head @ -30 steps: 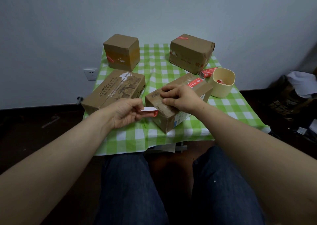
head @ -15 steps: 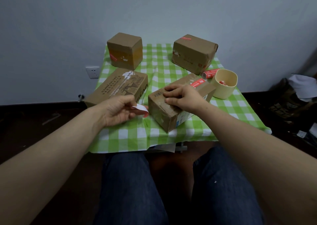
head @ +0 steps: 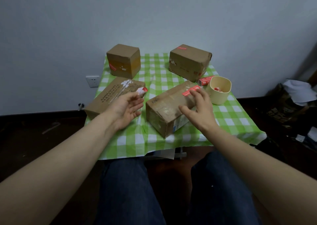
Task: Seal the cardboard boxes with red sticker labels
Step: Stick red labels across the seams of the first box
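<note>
Four cardboard boxes stand on the green checked tablecloth (head: 228,120). The near box (head: 164,109) lies at an angle in the middle and bears a red sticker label (head: 189,91) on its far top edge. My right hand (head: 199,108) hovers just above this box with fingers spread, holding nothing, its fingertips close to the label. My left hand (head: 126,108) is left of the box, palm turned up, lower fingers straight. A white strip with a red end (head: 142,90) sits pinched at the tips of its thumb and forefinger, in front of the long printed box (head: 109,97).
A cube-shaped box (head: 123,59) with a red label stands back left, and a wider box (head: 188,61) with a red label on top back right. A cream cup (head: 220,94) holding red stickers and a small red packet (head: 205,80) sit at the right. Clutter lies on the floor right.
My right hand has lifted off the near box and spread its fingers. My left hand has drawn the strip away from the box's end, up and to the left, and opened its lower fingers.
</note>
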{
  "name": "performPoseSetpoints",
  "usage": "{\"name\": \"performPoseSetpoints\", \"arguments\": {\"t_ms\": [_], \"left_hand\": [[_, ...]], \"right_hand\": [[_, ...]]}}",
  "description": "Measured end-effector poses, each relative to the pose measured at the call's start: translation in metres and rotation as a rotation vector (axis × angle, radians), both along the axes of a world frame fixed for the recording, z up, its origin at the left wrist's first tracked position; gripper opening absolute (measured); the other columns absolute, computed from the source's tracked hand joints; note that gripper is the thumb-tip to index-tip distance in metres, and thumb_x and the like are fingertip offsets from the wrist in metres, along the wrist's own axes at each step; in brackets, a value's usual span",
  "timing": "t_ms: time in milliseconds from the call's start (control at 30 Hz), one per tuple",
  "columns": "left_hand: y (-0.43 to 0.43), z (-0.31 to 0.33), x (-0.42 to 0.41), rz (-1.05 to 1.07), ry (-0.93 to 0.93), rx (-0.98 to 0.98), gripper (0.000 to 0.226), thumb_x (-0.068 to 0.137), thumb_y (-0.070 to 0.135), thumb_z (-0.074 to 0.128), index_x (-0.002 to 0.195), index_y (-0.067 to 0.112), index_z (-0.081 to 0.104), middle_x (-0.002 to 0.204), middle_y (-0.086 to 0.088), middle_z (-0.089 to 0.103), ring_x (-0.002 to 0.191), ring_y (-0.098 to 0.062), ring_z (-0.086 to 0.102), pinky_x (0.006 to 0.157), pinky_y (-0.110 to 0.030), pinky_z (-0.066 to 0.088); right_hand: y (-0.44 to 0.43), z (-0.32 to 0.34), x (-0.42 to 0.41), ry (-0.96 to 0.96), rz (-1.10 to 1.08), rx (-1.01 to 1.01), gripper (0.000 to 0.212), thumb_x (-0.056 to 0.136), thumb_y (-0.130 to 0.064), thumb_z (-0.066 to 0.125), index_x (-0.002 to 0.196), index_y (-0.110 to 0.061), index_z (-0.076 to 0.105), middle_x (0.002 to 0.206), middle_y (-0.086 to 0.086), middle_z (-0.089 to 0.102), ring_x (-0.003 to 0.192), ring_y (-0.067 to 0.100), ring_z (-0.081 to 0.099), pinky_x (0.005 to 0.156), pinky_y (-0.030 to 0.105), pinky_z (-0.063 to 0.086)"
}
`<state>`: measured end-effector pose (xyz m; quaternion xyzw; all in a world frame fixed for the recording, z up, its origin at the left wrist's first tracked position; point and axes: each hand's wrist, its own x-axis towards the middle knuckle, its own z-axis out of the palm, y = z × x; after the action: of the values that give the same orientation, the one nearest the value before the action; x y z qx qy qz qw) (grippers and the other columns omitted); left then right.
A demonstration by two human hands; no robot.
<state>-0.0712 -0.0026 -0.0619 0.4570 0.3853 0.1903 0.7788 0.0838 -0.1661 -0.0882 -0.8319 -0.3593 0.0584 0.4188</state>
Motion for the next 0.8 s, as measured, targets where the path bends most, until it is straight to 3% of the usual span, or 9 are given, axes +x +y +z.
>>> {"name": "performPoseSetpoints", "arguments": {"t_ms": [67, 133, 233, 333, 433, 567, 667, 800], "left_hand": [[-0.007, 0.001, 0.011, 0.019, 0.004, 0.015, 0.01, 0.092, 0.021, 0.053, 0.086, 0.015, 0.06, 0.125, -0.013, 0.058, 0.119, -0.024, 0.052, 0.071, -0.027, 0.046], [-0.012, 0.002, 0.019, 0.017, 0.0, 0.019, 0.019, 0.093, 0.022, 0.052, 0.108, 0.011, 0.059, 0.134, -0.015, 0.051, 0.121, -0.025, 0.049, 0.068, -0.026, 0.046], [-0.015, 0.003, 0.026, 0.017, 0.005, 0.021, 0.012, 0.094, 0.023, 0.051, 0.097, 0.014, 0.058, 0.135, -0.016, 0.05, 0.105, -0.021, 0.055, 0.062, -0.024, 0.044], [-0.015, 0.004, 0.029, 0.008, 0.037, 0.055, 0.011, 0.094, 0.025, 0.051, 0.098, 0.016, 0.057, 0.135, -0.012, 0.052, 0.114, -0.021, 0.052, 0.065, -0.025, 0.044], [-0.014, 0.003, 0.03, 0.004, 0.054, 0.053, 0.008, 0.094, 0.024, 0.052, 0.092, 0.018, 0.056, 0.13, -0.011, 0.054, 0.122, -0.023, 0.049, 0.07, -0.027, 0.045], [-0.013, 0.004, 0.031, 0.008, 0.029, 0.01, 0.008, 0.093, 0.019, 0.052, 0.089, 0.014, 0.056, 0.124, -0.015, 0.056, 0.124, -0.028, 0.049, 0.075, -0.03, 0.048], [-0.017, 0.007, 0.032, -0.011, 0.033, 0.003, 0.012, 0.094, 0.017, 0.051, 0.083, 0.012, 0.054, 0.12, -0.018, 0.057, 0.113, -0.028, 0.053, 0.08, -0.03, 0.048], [-0.017, 0.011, 0.033, -0.017, 0.012, -0.008, 0.014, 0.095, 0.017, 0.05, 0.081, 0.012, 0.053, 0.118, -0.019, 0.058, 0.108, -0.027, 0.055, 0.083, -0.031, 0.048]], "right_hand": [[-0.003, -0.007, 0.002, 0.15, -0.102, -0.033, 0.077, 0.08, -0.038, 0.065, 0.144, -0.016, 0.028, 0.151, 0.005, 0.017, 0.14, 0.024, 0.016, 0.116, 0.042, 0.02], [-0.004, -0.01, 0.003, 0.348, -0.207, 0.021, 0.082, 0.079, -0.038, 0.065, 0.146, -0.017, 0.021, 0.151, 0.007, 0.014, 0.141, 0.025, 0.014, 0.114, 0.043, 0.021], [-0.001, -0.012, 0.005, 0.702, -0.333, 0.128, 0.073, 0.077, -0.038, 0.066, 0.137, -0.013, 0.032, 0.141, 0.008, 0.038, 0.127, 0.027, 0.039, 0.107, 0.044, 0.036], [0.005, -0.016, 0.0, 0.959, -0.318, 0.184, 0.072, 0.071, -0.046, 0.066, 0.131, -0.013, 0.043, 0.125, 0.005, 0.056, 0.111, 0.024, 0.054, 0.095, 0.043, 0.046], [0.007, -0.011, -0.001, 1.068, -0.321, 0.267, 0.068, 0.066, -0.042, 0.071, 0.123, -0.012, 0.049, 0.111, 0.006, 0.061, 0.096, 0.023, 0.06, 0.075, 0.039, 0.054], [0.01, -0.002, 0.006, 1.27, -0.324, 0.428, 0.033, 0.077, -0.03, 0.07, 0.101, -0.016, 0.053, 0.09, 0.009, 0.051, 0.075, 0.022, 0.053, 0.066, 0.032, 0.049], [0.019, -0.001, 0.0, 1.25, -0.273, 0.351, 0.038, 0.074, -0.037, 0.072, 0.101, -0.015, 0.057, 0.077, 0.005, 0.051, 0.058, 0.014, 0.042, 0.05, 0.025, 0.031], [0.021, 0.003, -0.008, 1.267, -0.214, 0.246, 0.023, 0.079, -0.036, 0.068, 0.086, -0.015, 0.062, 0.068, 0.002, 0.055, 0.055, 0.013, 0.045, 0.046, 0.02, 0.038]]}}
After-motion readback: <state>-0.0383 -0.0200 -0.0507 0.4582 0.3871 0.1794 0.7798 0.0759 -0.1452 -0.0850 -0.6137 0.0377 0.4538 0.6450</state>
